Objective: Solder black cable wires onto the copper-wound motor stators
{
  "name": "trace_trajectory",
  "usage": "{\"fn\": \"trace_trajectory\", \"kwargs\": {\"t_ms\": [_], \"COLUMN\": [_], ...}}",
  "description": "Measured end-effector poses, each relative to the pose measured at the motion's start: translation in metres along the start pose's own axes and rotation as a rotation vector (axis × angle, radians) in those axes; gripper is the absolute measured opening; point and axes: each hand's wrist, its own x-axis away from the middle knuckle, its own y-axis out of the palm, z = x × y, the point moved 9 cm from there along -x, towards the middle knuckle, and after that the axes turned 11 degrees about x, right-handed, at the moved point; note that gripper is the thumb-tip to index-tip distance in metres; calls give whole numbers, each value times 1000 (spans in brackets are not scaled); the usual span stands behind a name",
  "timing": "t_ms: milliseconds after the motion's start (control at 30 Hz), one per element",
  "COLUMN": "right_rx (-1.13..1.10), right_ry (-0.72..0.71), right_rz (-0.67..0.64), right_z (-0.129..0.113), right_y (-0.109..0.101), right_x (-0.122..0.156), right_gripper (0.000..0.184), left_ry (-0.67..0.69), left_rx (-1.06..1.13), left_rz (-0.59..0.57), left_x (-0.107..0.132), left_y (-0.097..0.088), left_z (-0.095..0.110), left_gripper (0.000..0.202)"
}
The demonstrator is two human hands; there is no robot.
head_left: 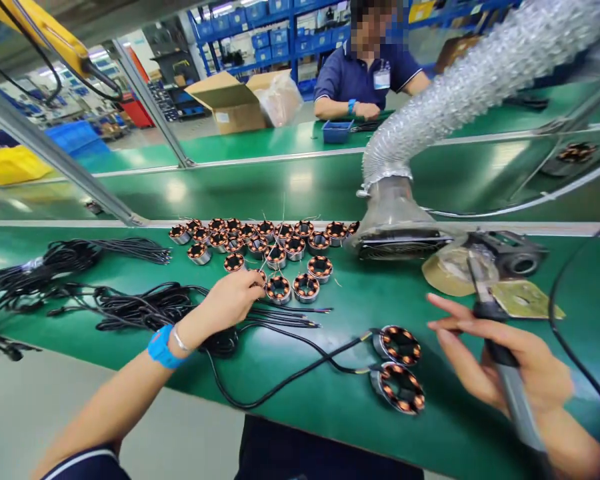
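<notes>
My left hand (235, 297), with a blue wristband, reaches into the front of a group of copper-wound motor stators (279, 289). Its fingers are pinched at the rim of one stator, which they partly hide. Held in my right hand (510, 357) is a soldering iron (505, 373), its tip end pointing up and away; the index finger stretches to the left. Between the hands, near the front edge, two stators (398, 388) lie close together, each joined to a black cable (280, 395).
Bundles of black cables (150, 307) lie at left. A fume hood (397, 220) on a silver duct (445, 100) stands behind the soldering-iron stand (515, 253) and yellow sponge (525, 299). Across the divider, a person (367, 80) works by a blue bin (337, 131).
</notes>
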Motion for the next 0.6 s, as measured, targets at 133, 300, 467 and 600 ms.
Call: {"fn": "trace_trajectory", "kwargs": {"t_ms": [133, 300, 467, 600], "right_rx": [-5, -108, 17, 87], "right_ry": [-92, -138, -253, -259], "right_rz": [13, -230, -491, -525], "right_z": [-15, -32, -49, -34], "right_y": [-10, 6, 31, 45], "right_x": [1, 2, 19, 41], "right_gripper": [28, 32, 39, 33], "left_ry": [-144, -499, -491, -550], "left_rx": [253, 825, 555, 182], "left_rz": [212, 210, 264, 126], "left_x": [3, 21, 52, 92], "left_y": [-14, 6, -30, -62], "left_z": [-20, -18, -26, -53], "left_gripper": [26, 24, 27, 23]}}
